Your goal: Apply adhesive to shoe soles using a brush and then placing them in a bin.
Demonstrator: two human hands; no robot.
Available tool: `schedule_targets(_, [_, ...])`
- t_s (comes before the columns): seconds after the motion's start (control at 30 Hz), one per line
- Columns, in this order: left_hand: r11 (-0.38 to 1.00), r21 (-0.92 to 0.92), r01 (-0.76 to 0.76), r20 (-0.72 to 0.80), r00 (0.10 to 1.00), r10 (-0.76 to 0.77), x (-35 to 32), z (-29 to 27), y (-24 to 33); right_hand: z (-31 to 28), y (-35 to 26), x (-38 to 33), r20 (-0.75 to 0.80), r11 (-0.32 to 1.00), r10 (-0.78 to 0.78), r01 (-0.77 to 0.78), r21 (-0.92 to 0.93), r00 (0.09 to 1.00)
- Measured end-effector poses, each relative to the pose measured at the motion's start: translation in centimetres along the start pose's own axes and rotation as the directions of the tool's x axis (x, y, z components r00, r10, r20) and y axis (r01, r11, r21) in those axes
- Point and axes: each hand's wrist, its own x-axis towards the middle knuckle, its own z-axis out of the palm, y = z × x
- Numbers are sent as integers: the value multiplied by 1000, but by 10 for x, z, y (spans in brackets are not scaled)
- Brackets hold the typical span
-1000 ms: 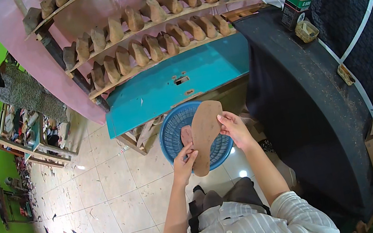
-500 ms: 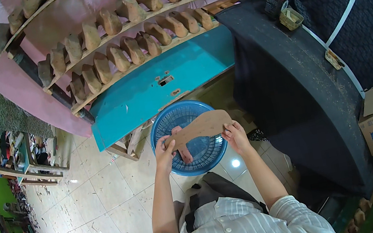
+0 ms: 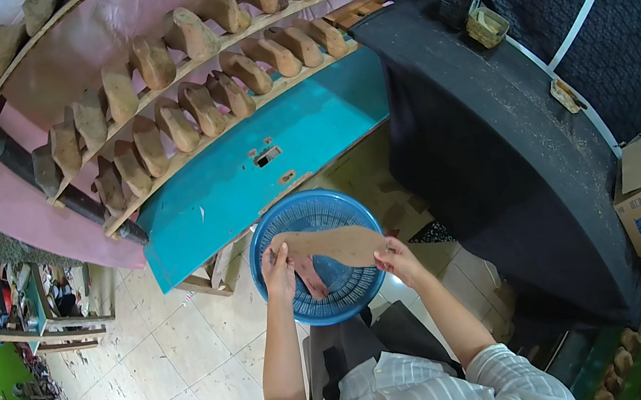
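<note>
Under the sole (image 3: 337, 247), blue basket (image 3: 341, 316)

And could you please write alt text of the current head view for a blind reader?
A person's left hand and right hand hold a flat, brown, sole-shaped piece by its ends over a blue basket with a pinkish piece inside. Beyond are a turquoise tabletop and rows of shelved brown shoe lasts.
</note>
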Motion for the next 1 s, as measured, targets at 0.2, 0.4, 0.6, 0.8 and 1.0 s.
schedule_targets(0.2, [998, 57, 40, 8, 999, -41, 44, -8, -21, -18, 51, 33, -69, 977, 60, -72, -201, 996])
schedule_targets(0.4, [827, 560, 46, -4, 999, -53, 113, -11, -63, -50, 143, 82, -127, 878, -22, -42, -477, 992])
schedule_targets(0.6, [550, 826, -119, 151, 989, -12, 183, -84, -110, 4, 185, 108, -175, 581, -8, -138, -802, 985])
schedule_targets(0.8, [271, 935, -230, 271, 955, -123, 195, -65, -167, -13, 201, 142, -283, 387, 218, -349, -854, 934])
schedule_targets(1.0, [48, 934, -354, 356, 934, -28, 216, -100, -183, 6, 220, 163, -262, 274, 195, -309, -911, 945])
